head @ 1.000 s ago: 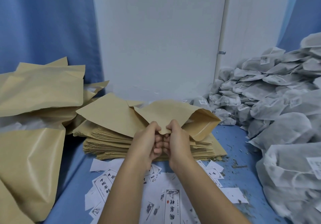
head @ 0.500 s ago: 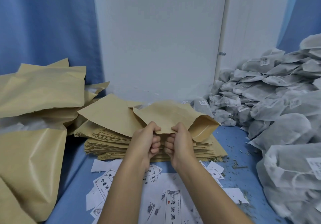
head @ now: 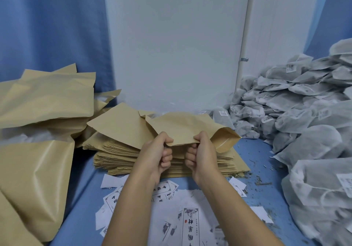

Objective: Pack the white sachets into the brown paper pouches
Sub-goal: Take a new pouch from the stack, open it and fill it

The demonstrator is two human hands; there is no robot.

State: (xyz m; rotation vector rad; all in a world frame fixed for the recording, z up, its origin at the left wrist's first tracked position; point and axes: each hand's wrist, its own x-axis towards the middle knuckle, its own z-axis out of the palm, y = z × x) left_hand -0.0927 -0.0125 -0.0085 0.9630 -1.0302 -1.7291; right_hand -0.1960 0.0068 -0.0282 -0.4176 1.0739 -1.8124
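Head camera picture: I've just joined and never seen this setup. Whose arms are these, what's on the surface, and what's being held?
No machine here: a person works bare-handed, and the one camera sits on their head, looking forward and down. The left hand and right hand each pinch the near edge of one brown paper pouch, above a stack of flat pouches. White sachets are heaped at the right, bulky brown bags lie at the left, and printed paper labels are scattered on the blue surface nearest the person. Neither hand holds a sachet.
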